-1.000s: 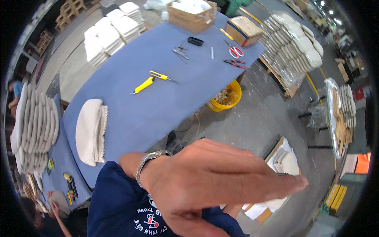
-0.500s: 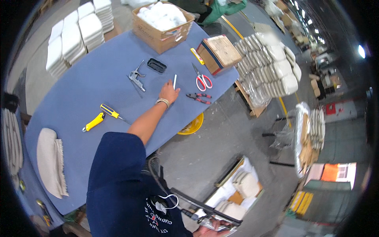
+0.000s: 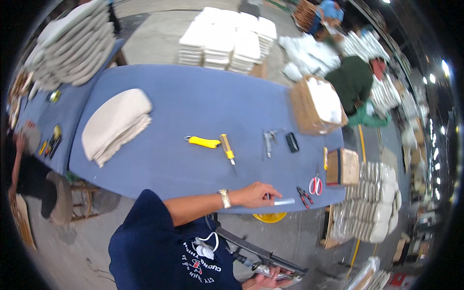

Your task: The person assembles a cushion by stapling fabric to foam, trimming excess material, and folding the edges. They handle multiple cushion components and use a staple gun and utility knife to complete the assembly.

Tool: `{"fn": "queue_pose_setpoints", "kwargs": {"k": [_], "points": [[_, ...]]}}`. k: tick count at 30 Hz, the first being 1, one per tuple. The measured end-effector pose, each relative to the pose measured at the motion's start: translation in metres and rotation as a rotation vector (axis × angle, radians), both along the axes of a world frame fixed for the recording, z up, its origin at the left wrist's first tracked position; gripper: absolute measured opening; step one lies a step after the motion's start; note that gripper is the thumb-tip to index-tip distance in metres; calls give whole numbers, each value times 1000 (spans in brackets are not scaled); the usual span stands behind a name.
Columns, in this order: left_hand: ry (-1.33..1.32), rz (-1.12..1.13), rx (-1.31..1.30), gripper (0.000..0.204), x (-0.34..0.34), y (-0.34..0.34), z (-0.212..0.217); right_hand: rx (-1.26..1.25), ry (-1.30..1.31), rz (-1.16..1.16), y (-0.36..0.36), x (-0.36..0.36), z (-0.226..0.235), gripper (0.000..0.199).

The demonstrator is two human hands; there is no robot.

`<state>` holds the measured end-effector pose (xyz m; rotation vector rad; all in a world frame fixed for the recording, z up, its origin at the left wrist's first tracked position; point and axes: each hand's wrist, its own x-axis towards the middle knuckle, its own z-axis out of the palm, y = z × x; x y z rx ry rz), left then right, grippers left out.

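Observation:
My left hand (image 3: 257, 195) is over the near edge of the blue table, its thumb and fingers pinched at one end of a short, pale strip of staples (image 3: 284, 201). Low in front of my body, my right hand (image 3: 263, 282) is closed around the silvery body of a staple gun (image 3: 261, 254), which has a long dark rail and a hose fitting. Beyond the left hand, an air blow gun (image 3: 268, 141) lies by a small black tray (image 3: 292, 142). To the right are pliers (image 3: 304, 197) and red-handled scissors (image 3: 315, 184).
A yellow knife (image 3: 203, 141) and a screwdriver (image 3: 227, 149) lie mid-table (image 3: 179, 106), with folded beige fabric (image 3: 116, 125) to the left. A carton of white filling (image 3: 309, 108) and a wooden box (image 3: 342, 166) stand right. Under the edge sits a yellow basin (image 3: 269, 217). Other people are nearby.
The view has swung left, showing more of the table's left side and a second table. My left hand has come back toward the near edge with the strip; the right hand still grips the staple gun.

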<state>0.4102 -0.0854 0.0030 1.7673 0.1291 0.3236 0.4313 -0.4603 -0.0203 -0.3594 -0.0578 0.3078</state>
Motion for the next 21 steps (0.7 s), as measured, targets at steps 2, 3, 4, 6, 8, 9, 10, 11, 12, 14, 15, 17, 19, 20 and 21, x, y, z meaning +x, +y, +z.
{"fn": "queue_pose_setpoints", "kwargs": {"k": [2,3,4,6,8,9,10,11,12,14,15,17,19,20,21], "points": [[-35,-19,46,33,-71,-2,44,95,-62,181,28,14,-1,51],[-85,-17,87,31,-104,-7,57,132,-83,294,48,15,-1,51],[-133,-19,127,30,-135,-14,67,171,-101,410,65,9,-1,51],[-133,-73,213,28,-178,-26,82,254,-152,590,96,-24,-1,55],[-13,-118,271,28,-220,-39,95,327,-171,784,115,-53,-9,57],[4,-85,283,27,-237,-46,91,367,-171,863,121,-70,-23,58],[29,-54,294,27,-255,-51,94,402,-178,949,130,-87,-25,59],[54,-23,303,27,-274,-55,98,419,-97,1009,131,-110,-28,62],[61,-3,314,27,-286,-57,103,427,-98,976,133,-126,-43,61],[74,-1,362,26,-297,-60,109,462,-47,987,141,-160,-35,65],[72,-4,361,27,-302,-62,111,473,-20,1005,145,-175,-36,68],[87,20,380,27,-314,-62,118,537,11,1059,157,-193,-34,67],[101,77,412,27,-323,-61,123,552,23,1060,169,-206,-19,65],[107,90,453,27,-331,-58,126,543,28,1035,174,-214,-11,64],[102,105,494,27,-339,-54,127,528,24,1011,180,-218,0,63]]}}
